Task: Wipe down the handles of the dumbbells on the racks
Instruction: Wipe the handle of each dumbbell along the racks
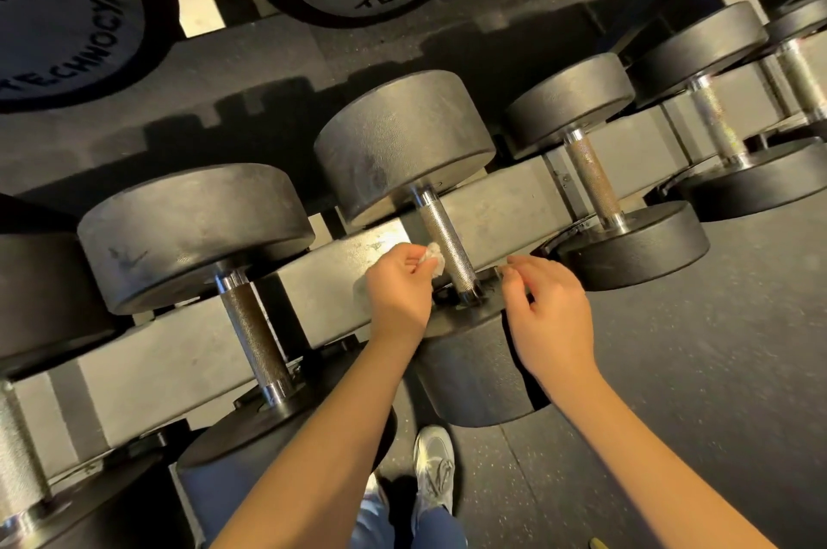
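dark speckled rubber floor lies near right. a grey metal rack crosses from near left to far right; warm light casts its notched shadow on the far floor.

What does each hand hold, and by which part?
The left hand pinches a crumpled white wipe by one edge, beside the dumbbell handle. The right hand holds nothing.
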Tool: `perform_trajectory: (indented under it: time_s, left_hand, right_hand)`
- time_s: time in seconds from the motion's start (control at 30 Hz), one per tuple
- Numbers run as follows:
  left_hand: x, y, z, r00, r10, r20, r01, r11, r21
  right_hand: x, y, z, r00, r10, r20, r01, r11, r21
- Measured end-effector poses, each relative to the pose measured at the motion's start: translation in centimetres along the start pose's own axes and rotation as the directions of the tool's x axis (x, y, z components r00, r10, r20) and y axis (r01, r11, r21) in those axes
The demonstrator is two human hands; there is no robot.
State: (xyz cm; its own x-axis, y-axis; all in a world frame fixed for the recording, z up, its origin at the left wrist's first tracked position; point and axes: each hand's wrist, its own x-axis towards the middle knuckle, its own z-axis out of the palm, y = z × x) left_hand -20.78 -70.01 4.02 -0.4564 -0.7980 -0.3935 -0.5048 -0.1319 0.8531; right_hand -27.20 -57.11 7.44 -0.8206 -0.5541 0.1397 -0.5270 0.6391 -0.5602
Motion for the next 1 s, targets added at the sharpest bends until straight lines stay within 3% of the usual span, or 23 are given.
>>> perform_trajectory:
  time_s: [0.2, 0.47, 0.67, 0.73, 0.9, 1.0]
  left_hand:
    - [2.1, 2.8, -0.2, 0.981, 0.057, -0.183, -0.067, 0.997, -0.046]
    - [-0.1, 1.0, 0.2, 0.999, 0.029, 0.03, -0.03, 0.999, 0.035]
    - [1.4, 2.5, 0.0, 0.994, -0.01, -0.108, 0.0, 0.995, -0.097]
    - [1.3, 2.3, 0.2, 0.997, 0.008, -0.08, -0.014, 0.997, -0.076]
    - [-1.2, 0.3, 0.2, 0.988, 0.059, 0.145, -0.075, 0.991, 0.109]
    - [-0.7, 0.4, 0.0, 0.996, 0.032, 0.088, -0.035, 0.999, 0.026]
  right_hand:
    - [-0.2, 0.0, 0.1, 0.985, 0.163, 0.057, -0.159, 0.985, -0.059]
    - [0.0, -0.2, -0.1, 0.979, 0.19, 0.072, -0.186, 0.981, -0.06]
    - [-0.2, -0.1, -0.1, 0.978, 0.192, 0.075, -0.189, 0.981, -0.042]
    - [-0.2, -0.1, -0.1, 0.978, 0.194, 0.076, -0.191, 0.981, -0.044]
    - [-0.3, -0.1, 0.0, 0.98, 0.185, 0.068, -0.182, 0.982, -0.044]
    - [-0.2, -0.2, 0.1, 0.979, 0.192, 0.065, -0.19, 0.981, -0.036]
